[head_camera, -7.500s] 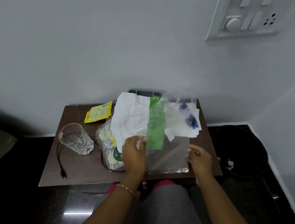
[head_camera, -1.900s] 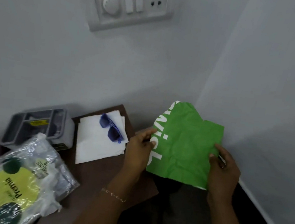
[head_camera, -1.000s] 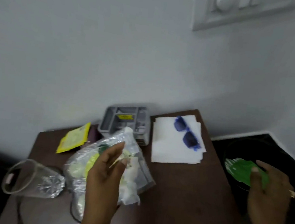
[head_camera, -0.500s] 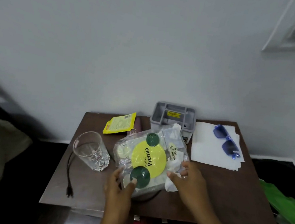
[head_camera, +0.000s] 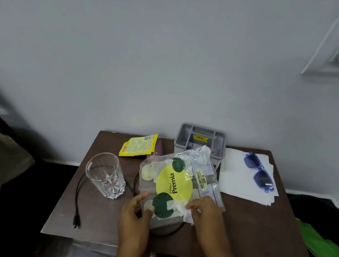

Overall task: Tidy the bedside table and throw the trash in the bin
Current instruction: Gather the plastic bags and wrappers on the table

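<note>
At the centre of the frame, a crinkled clear plastic pouch with a yellow-and-green label [head_camera: 176, 182] lies on the dark brown tabletop [head_camera: 244, 223]. The left hand [head_camera: 135, 216] pinches its lower-left corner. The right hand [head_camera: 207, 215] curls its fingers over the lower-right. At lower right, a crumpled green wrapper [head_camera: 324, 251] sits in the black bin [head_camera: 319, 211].

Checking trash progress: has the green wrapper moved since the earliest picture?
Yes. The green wrapper has gone rightward off the table, now lying in the black bin beside it.
</note>
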`<state>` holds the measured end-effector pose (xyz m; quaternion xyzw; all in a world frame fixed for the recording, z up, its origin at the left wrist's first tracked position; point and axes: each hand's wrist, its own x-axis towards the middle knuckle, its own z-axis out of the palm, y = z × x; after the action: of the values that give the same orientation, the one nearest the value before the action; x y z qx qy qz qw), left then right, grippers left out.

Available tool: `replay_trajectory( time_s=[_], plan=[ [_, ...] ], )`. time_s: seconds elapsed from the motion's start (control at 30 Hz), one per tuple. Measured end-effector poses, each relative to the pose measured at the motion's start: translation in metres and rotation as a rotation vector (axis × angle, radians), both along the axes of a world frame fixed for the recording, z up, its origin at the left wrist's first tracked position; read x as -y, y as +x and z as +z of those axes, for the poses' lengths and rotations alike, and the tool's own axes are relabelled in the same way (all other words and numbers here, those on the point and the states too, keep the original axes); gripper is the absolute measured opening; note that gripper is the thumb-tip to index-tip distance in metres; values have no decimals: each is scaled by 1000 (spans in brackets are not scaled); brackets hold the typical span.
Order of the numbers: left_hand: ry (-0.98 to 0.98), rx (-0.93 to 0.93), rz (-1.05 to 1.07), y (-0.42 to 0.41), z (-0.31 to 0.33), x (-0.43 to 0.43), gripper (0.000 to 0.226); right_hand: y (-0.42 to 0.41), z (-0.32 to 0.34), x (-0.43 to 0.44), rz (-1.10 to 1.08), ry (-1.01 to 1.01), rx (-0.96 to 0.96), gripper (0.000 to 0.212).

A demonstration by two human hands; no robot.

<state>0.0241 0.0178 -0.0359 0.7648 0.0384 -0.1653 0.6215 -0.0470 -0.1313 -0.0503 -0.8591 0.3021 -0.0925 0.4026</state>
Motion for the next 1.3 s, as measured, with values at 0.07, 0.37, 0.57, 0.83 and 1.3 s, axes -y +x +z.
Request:
replay_trajectory(
  time_s=[0.07, 0.37, 0.57, 0.83, 1.3],
  plan=[
    [37, 60, 9, 1, 8, -2, 48, -2, 3, 3, -61, 1, 40, 26],
    [-55, 443, 13, -9, 87, -4, 45, -48, 6, 37, -331, -1, 50, 19],
    [-323, 354, -14, -19, 126, 0, 46, -29, 22, 21, -201, 75, 37, 21],
    [-406, 220, -143, -34, 141, 8, 39, -60, 83, 47, -431, 1211, 607, 43],
    [-47, 274, -622, -118, 52, 220, 44, -228, 65, 191, -825, 259, 585, 45]
  ],
)
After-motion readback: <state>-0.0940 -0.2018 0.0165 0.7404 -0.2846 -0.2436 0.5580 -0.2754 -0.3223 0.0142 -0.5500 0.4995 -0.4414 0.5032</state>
